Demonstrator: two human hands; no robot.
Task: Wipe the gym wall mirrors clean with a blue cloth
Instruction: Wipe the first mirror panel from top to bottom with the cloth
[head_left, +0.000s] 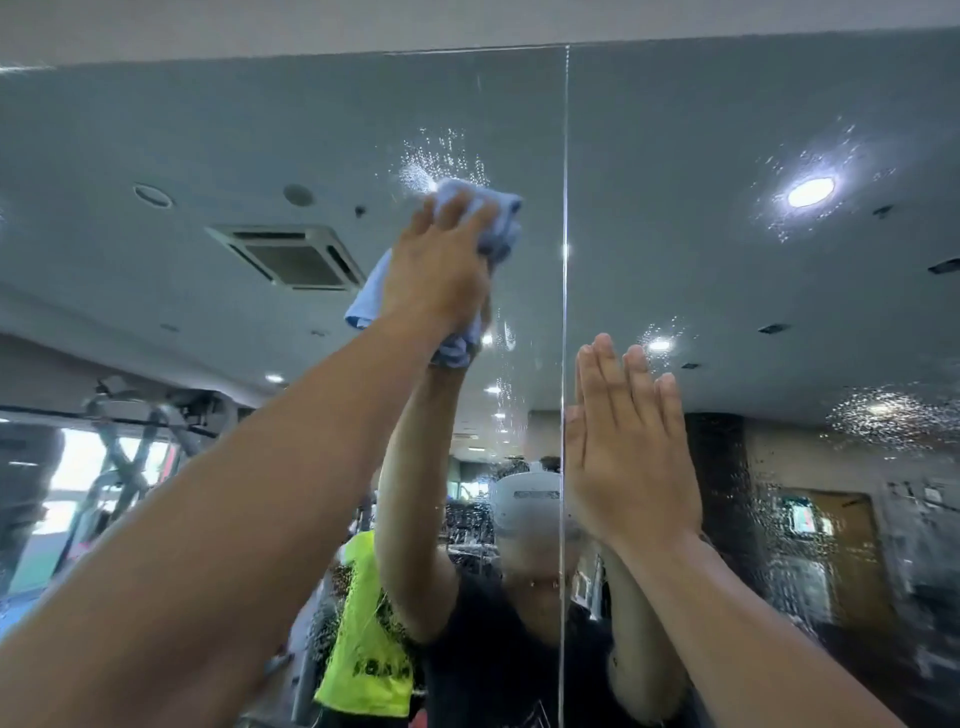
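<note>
In the left panel of the large wall mirror (156, 130), the reflection shows a square ceiling air vent (291, 257) and, lower down, blurred gym machines.

Right of the vent, the left hand (441, 265) is raised high against the glass. Its grip is closed over a bunched light-blue cloth (501, 215), fingers bent across the fabric and holding it to the mirror. The cloth spills out past the grip on three sides: a wad beyond the fingertips, a fold hanging at the hand's left edge, and a tail below the wrist. A patch of white spray droplets (441, 156) sits on the glass just above the cloth, touching its upper edge.

Further right runs the vertical seam (565, 156) between the two mirror panels, near the cloth but apart from it.

Just beyond the seam, the right hand (628, 457) lies flat on the right panel (727, 104), lower than the left, its fingers straight and pressed together, pointing up and holding nothing. It is well apart from the cloth.

More droplets (883, 415) speckle the right panel around a reflected round ceiling light (810, 191).
</note>
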